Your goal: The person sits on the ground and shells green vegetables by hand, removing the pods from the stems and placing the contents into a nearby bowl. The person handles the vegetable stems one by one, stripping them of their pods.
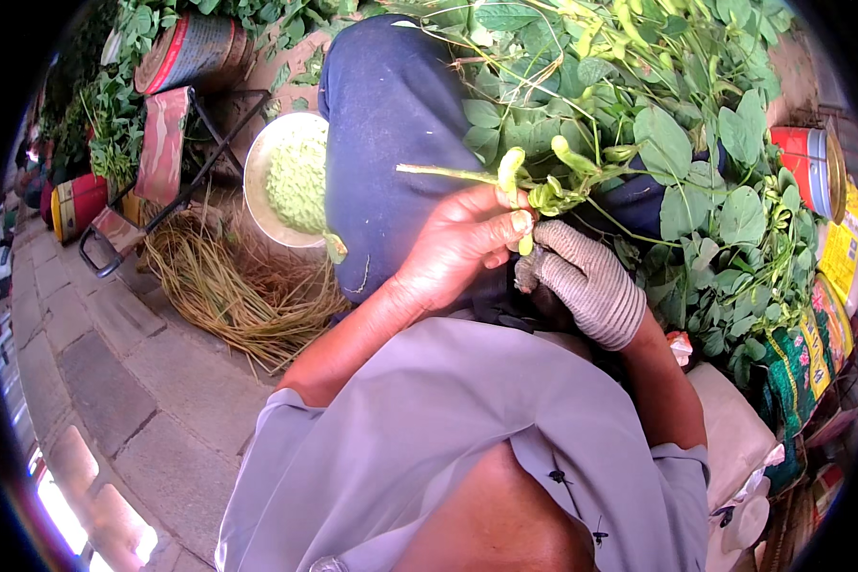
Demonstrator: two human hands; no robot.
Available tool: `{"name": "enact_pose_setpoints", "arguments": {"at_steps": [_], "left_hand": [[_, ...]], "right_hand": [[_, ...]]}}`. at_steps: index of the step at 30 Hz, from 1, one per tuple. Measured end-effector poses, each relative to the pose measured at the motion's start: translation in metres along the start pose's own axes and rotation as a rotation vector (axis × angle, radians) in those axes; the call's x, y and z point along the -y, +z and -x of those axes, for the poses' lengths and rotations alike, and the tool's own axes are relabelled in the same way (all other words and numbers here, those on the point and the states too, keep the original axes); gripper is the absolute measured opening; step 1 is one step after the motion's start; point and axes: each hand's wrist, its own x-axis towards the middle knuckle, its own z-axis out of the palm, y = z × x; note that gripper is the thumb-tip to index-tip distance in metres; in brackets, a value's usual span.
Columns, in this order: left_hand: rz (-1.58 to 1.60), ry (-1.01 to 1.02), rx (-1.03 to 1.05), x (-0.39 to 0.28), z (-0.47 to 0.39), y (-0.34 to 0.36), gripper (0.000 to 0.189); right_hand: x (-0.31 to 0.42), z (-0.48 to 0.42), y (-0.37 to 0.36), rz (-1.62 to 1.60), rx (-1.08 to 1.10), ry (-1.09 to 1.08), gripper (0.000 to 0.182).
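Note:
My bare left hand [465, 229] pinches a green soybean pod [510, 171] between thumb and fingers, above my lap. My right hand [590, 279] wears a striped knitted glove; its curled fingertips meet those of my left hand, and what lies inside them is hidden. A cut soybean stem [443, 171] with several pods [572, 157] runs just past my left fingers. Leafy soybean plants [686, 157] cover my right leg. Beside my left knee stands a pale bowl [256, 193] of shelled green beans [297, 182], partly hidden by the trouser leg [393, 107].
A folding stool [163, 150] stands at the left, near a tipped tin [200, 53]. Dry straw [243, 286] lies on the stone paving [186, 386]. Printed sacks [794, 386] and a red tin [801, 168] are at the right, near a pale sack [729, 415].

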Motion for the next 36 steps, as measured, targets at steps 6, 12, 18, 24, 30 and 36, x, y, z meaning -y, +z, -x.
{"name": "enact_pose_setpoints", "arguments": {"at_steps": [6, 12, 18, 24, 30, 36], "left_hand": [[-0.011, 0.06, 0.019, 0.003, -0.002, 0.0, 0.02], [-0.089, 0.112, 0.042, 0.002, -0.001, 0.007, 0.021], [-0.027, -0.065, 0.153, -0.007, 0.001, -0.008, 0.027], [-0.34, -0.01, 0.03, -0.017, 0.004, 0.013, 0.018], [-0.364, -0.032, 0.058, -0.015, 0.006, 0.006, 0.024], [-0.165, -0.072, -0.02, -0.01, 0.005, 0.008, 0.024]], "right_hand": [[0.009, 0.001, -0.003, -0.178, 0.051, 0.13, 0.027], [-0.003, 0.0, 0.001, -0.28, -0.011, 0.114, 0.028], [0.003, 0.0, -0.001, -0.34, 0.012, 0.168, 0.024], [-0.002, -0.001, 0.001, -0.289, -0.042, 0.182, 0.023], [-0.008, -0.002, -0.004, -0.387, -0.007, 0.282, 0.023], [-0.006, -0.007, 0.004, -0.148, -0.131, 0.135, 0.023]]}}
